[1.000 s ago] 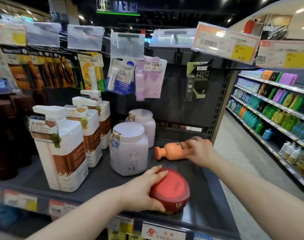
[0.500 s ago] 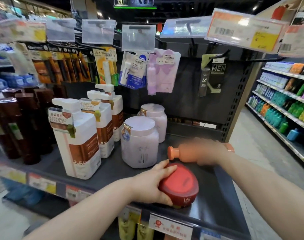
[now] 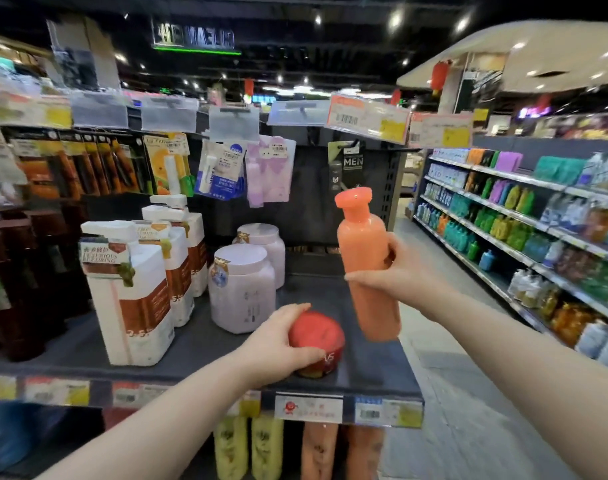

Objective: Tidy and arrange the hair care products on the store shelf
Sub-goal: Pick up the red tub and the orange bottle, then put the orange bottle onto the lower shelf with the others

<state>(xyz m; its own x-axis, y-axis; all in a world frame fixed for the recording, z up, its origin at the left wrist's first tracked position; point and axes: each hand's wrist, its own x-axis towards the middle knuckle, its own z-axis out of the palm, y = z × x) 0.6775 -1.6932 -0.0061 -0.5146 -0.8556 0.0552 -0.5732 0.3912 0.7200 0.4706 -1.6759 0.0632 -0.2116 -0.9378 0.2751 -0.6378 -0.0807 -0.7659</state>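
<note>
Orange bottle (image 3: 368, 268), upright, cap up, is gripped by the right hand (image 3: 397, 271) above the shelf (image 3: 205, 344). Left hand (image 3: 278, 344) grips the red jar (image 3: 318, 337).

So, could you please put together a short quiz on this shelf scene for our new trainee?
1. True or false: the orange bottle lies flat on the shelf.
2. What does the left hand grip? A) the red jar B) a white pump bottle C) a price tag
3. Fill in: the right hand holds the orange bottle with its cap pointing ____.

Key: 1 false, it is held upright, clear of the shelf; 2 A; 3 up.
</note>
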